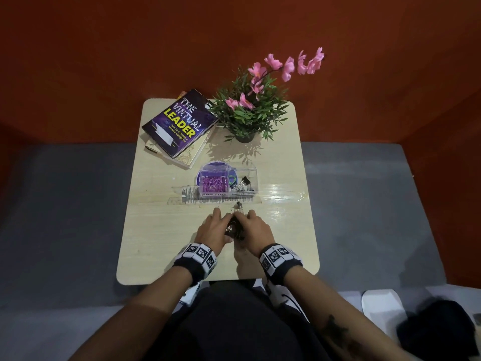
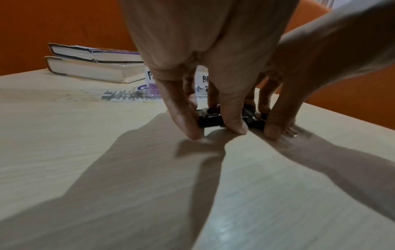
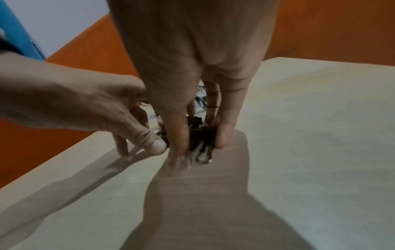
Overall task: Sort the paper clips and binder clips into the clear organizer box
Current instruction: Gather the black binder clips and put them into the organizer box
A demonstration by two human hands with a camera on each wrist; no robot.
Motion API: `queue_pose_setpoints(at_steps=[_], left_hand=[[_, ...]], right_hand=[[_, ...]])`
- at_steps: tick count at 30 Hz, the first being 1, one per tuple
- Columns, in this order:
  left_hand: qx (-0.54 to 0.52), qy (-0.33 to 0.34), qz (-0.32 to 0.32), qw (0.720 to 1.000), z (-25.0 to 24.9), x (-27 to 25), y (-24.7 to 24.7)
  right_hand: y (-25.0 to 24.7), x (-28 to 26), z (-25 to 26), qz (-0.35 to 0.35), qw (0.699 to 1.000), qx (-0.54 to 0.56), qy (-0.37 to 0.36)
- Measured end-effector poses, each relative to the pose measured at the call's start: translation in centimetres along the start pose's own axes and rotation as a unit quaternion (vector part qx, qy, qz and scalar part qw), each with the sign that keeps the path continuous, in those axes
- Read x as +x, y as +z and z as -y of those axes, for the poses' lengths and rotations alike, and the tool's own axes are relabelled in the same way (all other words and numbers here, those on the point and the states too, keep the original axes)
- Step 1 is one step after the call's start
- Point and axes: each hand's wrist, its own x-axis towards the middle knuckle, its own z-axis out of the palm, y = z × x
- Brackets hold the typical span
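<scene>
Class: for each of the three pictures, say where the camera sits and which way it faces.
Head: on the head, facing down at the table; both forearms show.
Left wrist: along the left hand toward the books.
Right wrist: along the right hand; the left hand enters.
All share the black binder clips gathered between both hands.

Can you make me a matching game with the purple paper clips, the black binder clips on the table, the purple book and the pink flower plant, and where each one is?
Things:
1. purple paper clips
2. loose black binder clips
3. purple book
4. pink flower plant in a dark pot

Places:
A. far right of the table
B. left compartment of the clear organizer box
C. on top of another book, far left
D. between the left hand and right hand

Pairs: 1-B, 2-D, 3-C, 4-A
</scene>
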Motion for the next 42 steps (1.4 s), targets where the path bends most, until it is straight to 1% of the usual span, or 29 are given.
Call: queue_pose_setpoints(at_steps=[3,7,12,14,16,19,20,22,25,29,32,33,35,36,38,40,41,42], left_hand=[[-0.013,0.005,0.002,1.000,0.2,0.0,-0.1],[0.004,0.005,0.000,1.000,-0.2,0.3,-0.7],[-0.012,-0.010,-0.014,1.000,-0.3,0.8,-1.1],[-0.006,-0.019,-0.023,1.000,-0.2,1.0,-1.1],[-0.017,-0.030,-0.037,0.999,0.1,1.3,-1.0],[-0.066,-0.048,-0.054,0.995,0.3,1.4,-1.2],[-0.082,-0.053,-0.057,0.994,0.3,1.4,-1.4],[-0.105,-0.054,-0.065,0.991,0.3,1.0,-2.0],[-0.134,-0.037,-0.086,0.987,-0.3,0.6,-3.5],[-0.178,-0.006,-0.141,0.974,-2.2,1.7,-6.7],[-0.197,0.008,-0.172,0.965,-3.5,4.0,-8.8],[-0.197,0.013,-0.171,0.965,-3.8,4.7,-9.2],[-0.197,0.014,-0.147,0.969,-4.2,5.7,-9.4],[-0.196,0.011,-0.135,0.971,-4.3,5.8,-9.4],[-0.190,0.004,-0.129,0.973,-4.2,5.4,-9.2],[-0.162,0.006,-0.127,0.979,-3.7,4.3,-8.4],[-0.139,0.004,-0.115,0.984,-3.4,3.7,-7.9],[-0.109,-0.002,-0.089,0.990,-3.1,3.0,-7.3]], right_hand=[[0.2,-0.4,-0.4,-0.032,0.999,0.028,-0.007],[0.1,-0.7,-0.4,-0.061,0.997,0.040,-0.015],[-0.4,-0.5,-1.1,-0.091,0.992,0.086,0.004],[-0.9,-0.3,-1.6,-0.117,0.985,0.123,0.021],[-1.9,-0.2,-2.0,-0.140,0.971,0.187,0.042],[-4.2,0.1,-2.1,-0.158,0.945,0.278,0.076],[-5.2,0.4,-1.8,-0.167,0.940,0.289,0.076],[-7.1,1.4,-1.0,-0.186,0.940,0.279,0.062],[-9.5,3.4,0.3,-0.210,0.939,0.270,0.043],[-10.5,5.0,0.4,-0.179,0.958,0.223,0.034],[-10.2,3.9,-0.6,-0.204,0.944,0.252,0.054],[-9.9,3.2,-1.1,-0.212,0.941,0.256,0.059],[-8.8,1.8,-2.1,-0.207,0.944,0.243,0.080],[-8.1,1.2,-2.7,-0.194,0.949,0.229,0.097],[-6.4,0.0,-3.6,-0.156,0.961,0.195,0.121],[-4.6,-1.2,-3.9,-0.103,0.976,0.149,0.118],[-3.8,-1.7,-3.9,-0.074,0.984,0.123,0.109],[-3.0,-2.2,-3.7,-0.046,0.989,0.102,0.098]])
